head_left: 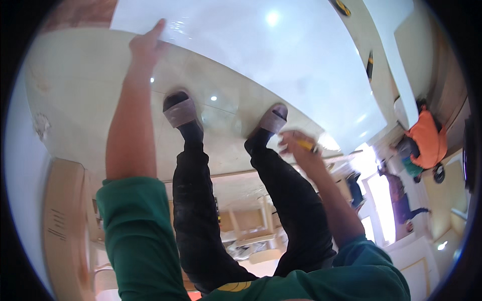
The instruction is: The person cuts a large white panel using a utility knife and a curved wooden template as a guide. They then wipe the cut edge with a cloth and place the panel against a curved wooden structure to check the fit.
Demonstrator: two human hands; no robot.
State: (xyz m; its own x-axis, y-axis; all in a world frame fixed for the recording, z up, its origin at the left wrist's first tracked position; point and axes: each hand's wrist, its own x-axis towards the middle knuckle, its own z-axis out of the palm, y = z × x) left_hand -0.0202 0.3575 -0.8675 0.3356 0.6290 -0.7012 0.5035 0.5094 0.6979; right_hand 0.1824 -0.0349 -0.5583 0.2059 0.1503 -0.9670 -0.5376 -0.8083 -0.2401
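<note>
A large glossy white sheet (pixel 261 45) stretches across the far side of the floor, reflecting ceiling lights. My left hand (pixel 146 45) is closed on its near edge at the left, a digit lying on top and the other fingers mostly hidden. Near the sheet's right corner, beside my right foot, my right hand (pixel 301 143) is closed round a yellow-and-black hand tool (pixel 306 145); motion blur and the fingers hide its exact kind. Beyond the sheet's right edge lies a black-and-yellow utility knife (pixel 370 65). Another yellow-and-black tool (pixel 341 7) shows at the top edge.
My sandalled feet (pixel 181 111) stand on pale floor tiles (pixel 221 125) close to the sheet. Another white panel (pixel 389 45) stands at right. A person in orange (pixel 428 140) crouches past it, and another person (pixel 399 195) is farther off. Wooden furniture (pixel 65 215) is at lower left.
</note>
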